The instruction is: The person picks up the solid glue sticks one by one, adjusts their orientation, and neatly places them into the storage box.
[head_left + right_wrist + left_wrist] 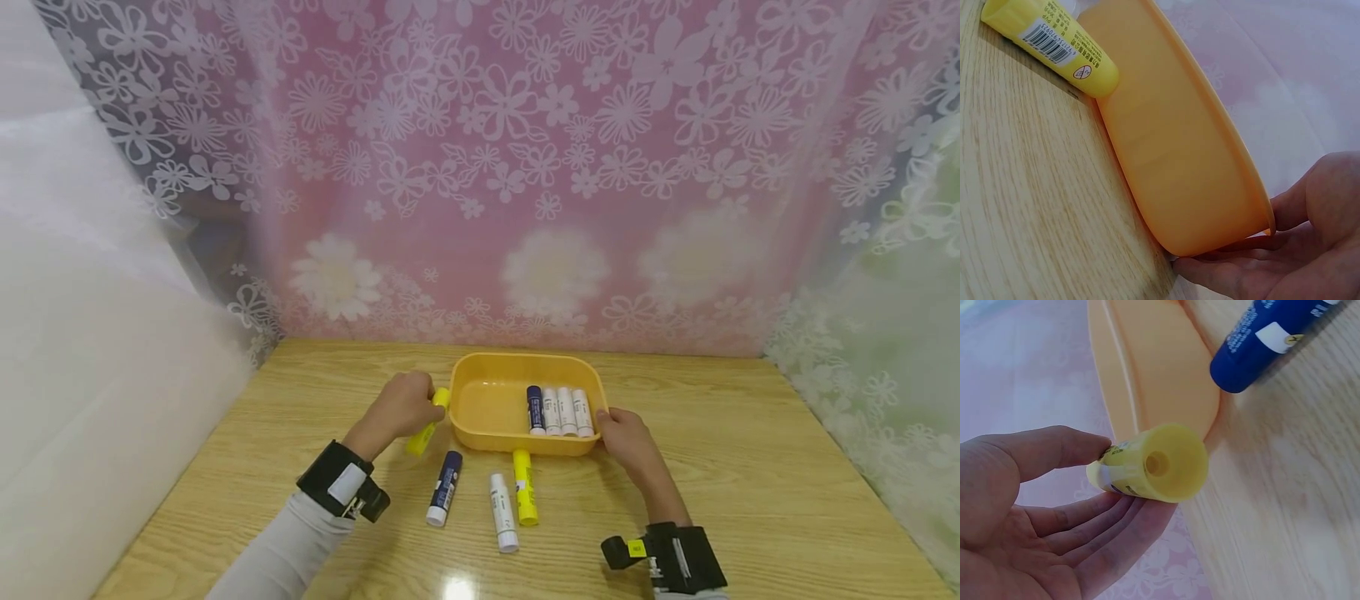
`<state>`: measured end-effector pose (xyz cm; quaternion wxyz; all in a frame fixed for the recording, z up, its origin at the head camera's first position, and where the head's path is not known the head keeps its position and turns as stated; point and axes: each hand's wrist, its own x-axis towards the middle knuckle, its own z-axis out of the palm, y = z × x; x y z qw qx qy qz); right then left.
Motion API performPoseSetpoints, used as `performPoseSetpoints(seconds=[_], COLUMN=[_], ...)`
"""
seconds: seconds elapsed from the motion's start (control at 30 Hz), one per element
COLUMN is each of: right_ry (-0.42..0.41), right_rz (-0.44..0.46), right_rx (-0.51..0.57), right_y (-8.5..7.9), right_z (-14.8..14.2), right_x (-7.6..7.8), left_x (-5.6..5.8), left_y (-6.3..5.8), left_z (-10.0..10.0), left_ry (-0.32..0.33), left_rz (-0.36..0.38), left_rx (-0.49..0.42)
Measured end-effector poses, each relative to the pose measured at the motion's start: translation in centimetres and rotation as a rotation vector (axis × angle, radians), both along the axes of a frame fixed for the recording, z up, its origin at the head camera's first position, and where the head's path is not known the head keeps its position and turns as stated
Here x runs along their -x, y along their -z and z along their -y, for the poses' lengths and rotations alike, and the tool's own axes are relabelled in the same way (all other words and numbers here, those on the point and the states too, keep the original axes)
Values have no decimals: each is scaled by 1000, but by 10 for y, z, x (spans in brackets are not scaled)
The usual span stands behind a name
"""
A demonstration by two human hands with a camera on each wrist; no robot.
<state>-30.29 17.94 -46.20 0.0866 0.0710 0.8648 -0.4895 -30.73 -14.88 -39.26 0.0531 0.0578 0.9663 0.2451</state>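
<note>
My left hand [401,406] pinches a yellow glue stick [1129,467] between thumb and fingers, just left of an orange-yellow plastic bin [487,406]. Its hollow end faces the left wrist camera. At the bin's right end, my right hand [627,442] grips the rim, thumb on top and fingers against the outer wall. Inside the bin, a blue glue stick [535,410] and several white glue sticks [566,412] lie side by side at the right. On the table in front are a blue glue stick [445,488], a white glue stick [503,512] and a yellow glue stick [526,487].
The wooden table [750,475] carries everything. A pink flowered curtain [525,167] hangs behind it, with pale sheeting [112,292] on the left and a flowered sheet [885,350] on the right. The loose yellow stick's far end is close against the bin's front wall.
</note>
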Motion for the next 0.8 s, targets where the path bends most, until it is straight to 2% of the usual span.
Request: performPoseSetpoints(seconds=[0.5, 0.8], right_ry=[-15, -20], right_rz=[-24, -14], right_rx=[5, 23], right_y=[1, -1], right_z=[0, 0], right_x=[0, -2], left_x=[6, 20], left_y=[-11, -23], left_z=[-15, -22], left_ry=[-10, 35], left_rz=[32, 20], left_rx=[-7, 2])
